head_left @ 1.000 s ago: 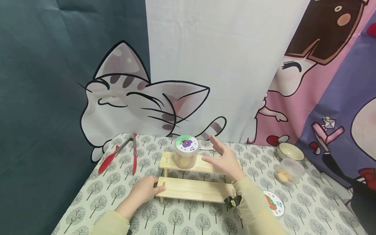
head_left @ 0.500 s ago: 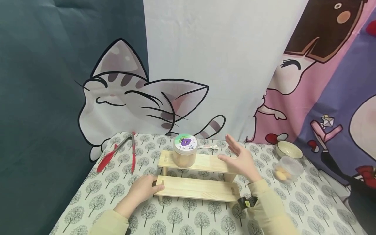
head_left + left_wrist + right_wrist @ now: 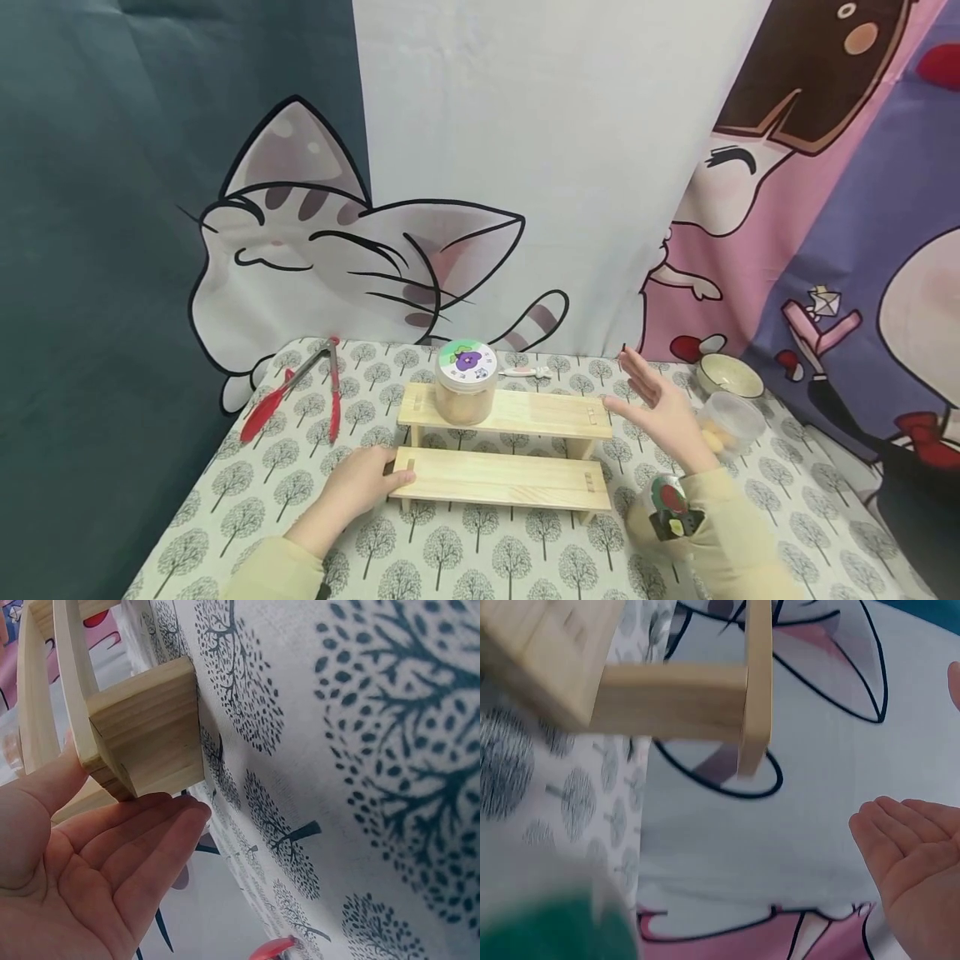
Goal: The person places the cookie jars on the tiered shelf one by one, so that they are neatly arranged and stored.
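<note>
A two-tier wooden shelf rack (image 3: 501, 479) stands on the table. My left hand (image 3: 362, 483) grips the lower tier's left end, the thumb on top and the fingers by the end support; the left wrist view shows this hand (image 3: 112, 862) from the palm side. On the upper tier sits a clear jar (image 3: 465, 400) with an eggplant-picture lid. To the right of the rack, my right hand (image 3: 663, 412) is raised, holding nothing, its thumb spread from its fingers. Another lidded jar (image 3: 660, 508) stands below the right forearm, partly covered by the wrist strap.
Red-tipped tongs (image 3: 300, 387) lie at the back left. Behind the rack lies a small white-handled utensil (image 3: 525, 372). A clear tub (image 3: 731, 421) with yellowish pieces and a pale bowl (image 3: 729, 377) stand at the right. A printed cloth hangs behind the table.
My right hand has moved right, away from the eggplant-lid jar and past the rack's right end. The left hand stays on the rack. The view shifts slightly.
</note>
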{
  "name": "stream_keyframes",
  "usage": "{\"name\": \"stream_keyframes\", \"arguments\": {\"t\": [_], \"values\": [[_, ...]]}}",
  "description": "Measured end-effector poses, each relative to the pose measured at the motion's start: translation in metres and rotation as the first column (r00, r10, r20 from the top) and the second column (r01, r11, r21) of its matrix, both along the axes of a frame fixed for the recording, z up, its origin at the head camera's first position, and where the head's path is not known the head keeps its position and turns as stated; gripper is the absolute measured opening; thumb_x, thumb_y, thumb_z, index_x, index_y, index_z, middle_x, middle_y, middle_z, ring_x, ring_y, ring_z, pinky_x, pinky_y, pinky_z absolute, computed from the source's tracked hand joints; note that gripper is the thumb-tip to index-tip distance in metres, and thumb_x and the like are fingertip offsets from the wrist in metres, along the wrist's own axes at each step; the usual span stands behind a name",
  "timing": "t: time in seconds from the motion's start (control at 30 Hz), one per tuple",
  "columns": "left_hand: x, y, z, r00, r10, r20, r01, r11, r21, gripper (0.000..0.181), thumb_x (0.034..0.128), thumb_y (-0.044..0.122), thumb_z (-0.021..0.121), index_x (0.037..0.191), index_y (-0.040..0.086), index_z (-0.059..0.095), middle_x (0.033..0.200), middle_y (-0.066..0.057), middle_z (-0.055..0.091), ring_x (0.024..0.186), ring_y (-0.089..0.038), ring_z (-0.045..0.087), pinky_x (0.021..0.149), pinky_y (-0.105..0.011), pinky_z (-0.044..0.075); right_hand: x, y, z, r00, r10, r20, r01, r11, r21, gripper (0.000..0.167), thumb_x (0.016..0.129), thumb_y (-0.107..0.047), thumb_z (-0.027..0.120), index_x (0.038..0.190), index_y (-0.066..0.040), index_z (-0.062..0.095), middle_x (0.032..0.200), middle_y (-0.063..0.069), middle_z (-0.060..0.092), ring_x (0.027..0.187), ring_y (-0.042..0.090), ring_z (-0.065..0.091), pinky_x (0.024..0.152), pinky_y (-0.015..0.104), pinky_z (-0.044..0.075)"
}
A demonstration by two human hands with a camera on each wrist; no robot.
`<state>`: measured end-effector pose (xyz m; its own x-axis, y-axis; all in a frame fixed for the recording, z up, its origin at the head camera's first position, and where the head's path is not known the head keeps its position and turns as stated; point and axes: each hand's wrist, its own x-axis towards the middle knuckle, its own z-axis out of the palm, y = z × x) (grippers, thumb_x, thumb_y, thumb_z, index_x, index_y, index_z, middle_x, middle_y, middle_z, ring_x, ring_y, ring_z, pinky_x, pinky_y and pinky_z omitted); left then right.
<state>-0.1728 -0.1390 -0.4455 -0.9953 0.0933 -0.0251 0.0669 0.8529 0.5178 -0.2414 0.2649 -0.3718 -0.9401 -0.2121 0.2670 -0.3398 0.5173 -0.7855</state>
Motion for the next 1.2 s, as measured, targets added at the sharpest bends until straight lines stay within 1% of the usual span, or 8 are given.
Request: {"name": "stream_keyframes", "arguments": {"t": [0.17,0.3,0.37,0.53,0.7,0.83,1.1,1.2], "values": [[0.001,0.0,0.001,1.0,0.001,-0.005,-0.001,1.0,0.003,0.034,0.0788,0.038,0.073,0.097,0.01,0.072,0.092,-0.01,0.07,0.077,-0.025,0.063,0.066,-0.042,0.049,0.008,0.019,0.002,0.998,-0.06,-0.016,0.061,0.998,0.022,0.08,0.085,-0.028,0.073,0.15,-0.017,0.027,0.149,0.011,0.038,0.133,0.029,0.042,0.093,0.005,0.035],[0.002,0.0,0.002,1.0,-0.001,-0.007,0.001,1.0,-0.003,0.033,0.0791,0.038,0.073,0.097,0.009,0.072,0.091,-0.01,0.07,0.077,-0.025,0.063,0.067,-0.043,0.049,0.013,0.035,0.0,0.993,-0.099,-0.068,0.102,0.994,0.04,0.078,0.085,-0.024,0.073,0.149,-0.02,0.029,0.148,0.013,0.04,0.129,0.005,0.045,0.091,0.005,0.037],[0.002,0.0,0.002,1.0,0.0,-0.003,0.0,1.0,-0.005,0.034,0.0791,0.038,0.073,0.097,0.01,0.072,0.091,-0.01,0.07,0.076,-0.024,0.063,0.066,-0.042,0.048,0.014,0.043,0.0,0.99,-0.114,-0.079,0.118,0.992,0.049,0.078,0.086,-0.022,0.072,0.149,-0.021,0.029,0.147,0.014,0.039,0.126,-0.002,0.044,0.091,0.004,0.037],[0.002,0.0,0.002,1.0,0.005,0.003,-0.005,1.0,-0.004,0.033,0.0789,0.038,0.073,0.096,0.01,0.072,0.089,-0.009,0.07,0.073,-0.022,0.061,0.065,-0.041,0.048,0.012,0.063,-0.002,0.987,-0.154,-0.041,0.156,0.984,0.082,0.079,0.087,-0.026,0.071,0.151,-0.023,0.024,0.149,0.015,0.035,0.131,0.007,0.042,0.089,0.003,0.037],[0.002,0.001,0.001,1.0,0.003,0.004,-0.003,1.0,-0.004,0.032,0.0793,0.037,0.073,0.097,0.01,0.072,0.09,-0.009,0.07,0.075,-0.024,0.063,0.069,-0.043,0.049,0.012,0.081,-0.004,0.981,-0.192,-0.005,0.192,0.977,0.097,0.08,0.088,-0.029,0.069,0.151,-0.021,0.021,0.15,0.014,0.033,0.131,0.0,0.039,0.089,0.0,0.034],[0.002,0.001,0.0,1.0,-0.002,0.01,0.002,1.0,0.0,0.032,0.0793,0.036,0.073,0.097,0.01,0.072,0.091,-0.01,0.071,0.077,-0.025,0.064,0.072,-0.046,0.05,0.015,0.097,-0.007,0.974,-0.226,0.016,0.224,0.97,0.094,0.08,0.089,-0.029,0.068,0.151,-0.02,0.02,0.151,0.01,0.032,0.132,0.004,0.039,0.09,0.0,0.033],[0.003,0.001,0.003,1.0,0.002,0.004,-0.002,1.0,-0.007,0.034,0.0792,0.036,0.073,0.099,0.009,0.072,0.093,-0.011,0.071,0.079,-0.028,0.065,0.072,-0.047,0.05,0.018,0.12,-0.012,0.96,-0.277,0.049,0.267,0.951,0.155,0.084,0.088,-0.035,0.068,0.151,-0.028,0.013,0.155,0.005,0.022,0.138,0.034,0.028,0.088,-0.004,0.028],[0.002,0.001,0.003,1.0,0.001,0.003,-0.001,1.0,-0.008,0.033,0.0792,0.036,0.073,0.099,0.01,0.072,0.092,-0.011,0.071,0.079,-0.027,0.065,0.072,-0.047,0.05,0.016,0.127,-0.016,0.955,-0.292,0.053,0.281,0.947,0.155,0.086,0.087,-0.034,0.069,0.151,-0.026,0.012,0.155,0.007,0.02,0.14,0.027,0.026,0.089,-0.004,0.026]]}}
